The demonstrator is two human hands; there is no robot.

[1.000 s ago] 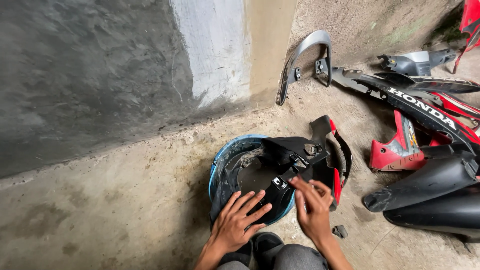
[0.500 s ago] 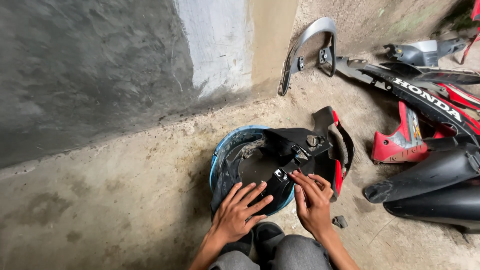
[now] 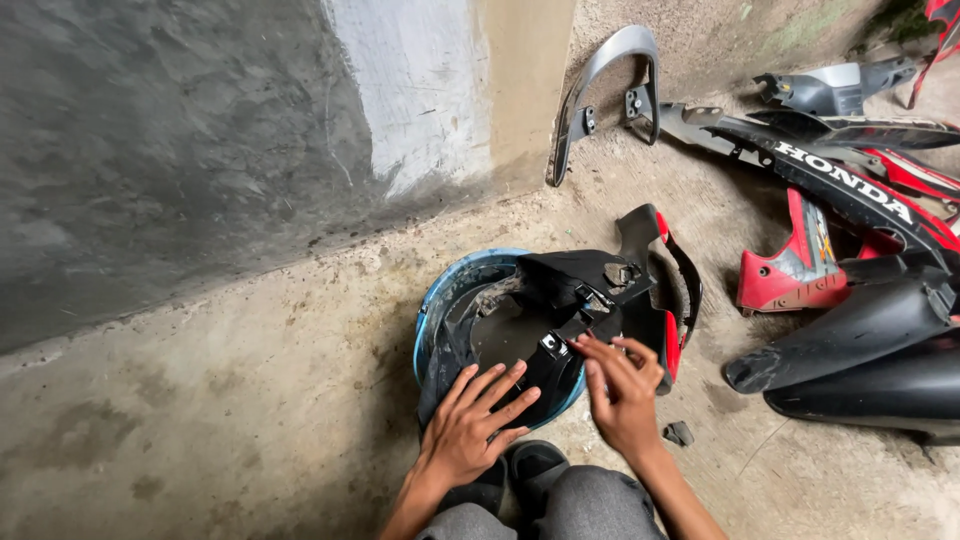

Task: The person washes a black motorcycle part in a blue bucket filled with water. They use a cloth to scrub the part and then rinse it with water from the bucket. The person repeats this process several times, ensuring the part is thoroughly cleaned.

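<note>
Down on a rough, stained concrete floor (image 3: 230, 420), mottled grey and tan, gritty and scuffed all over. Behind it rises a dark grey rendered wall (image 3: 150, 150) with a pale whitewashed strip (image 3: 420, 90) and then a tan corner edge (image 3: 525, 80), and a dirty seam runs where wall meets floor.

Front and centre sits a black plastic motorcycle fairing panel with red trim (image 3: 590, 300), lying across a round light-blue basin (image 3: 450, 300), right in front of the person's knees. The left hand (image 3: 470, 425) is spread flat, all fingers splayed, pressing on the near lower edge of the black panel; it grips nothing. The right hand (image 3: 622, 390) is half open, fingers bent forward, fingertips (image 3: 590, 345) touching a small bracket on the panel's near side. Whether it pinches anything there, I cannot tell.

Just right of that hand, a small dark fragment (image 3: 678, 433) lies loose on the concrete.

Off to the right, a heap of bodywork: a red wedge-shaped plastic cover (image 3: 790, 275), a long black side panel with white lettering (image 3: 840, 190), glossy black curved mudguard pieces (image 3: 880, 340), and a grey plastic part (image 3: 830, 90) at the back. Leaning against the tan corner stands a silver U-shaped metal grab rail (image 3: 600, 90), upright, feet on the floor.

At the bottom edge, grey trouser knees (image 3: 590, 510) and a dark sandal (image 3: 535, 465).
</note>
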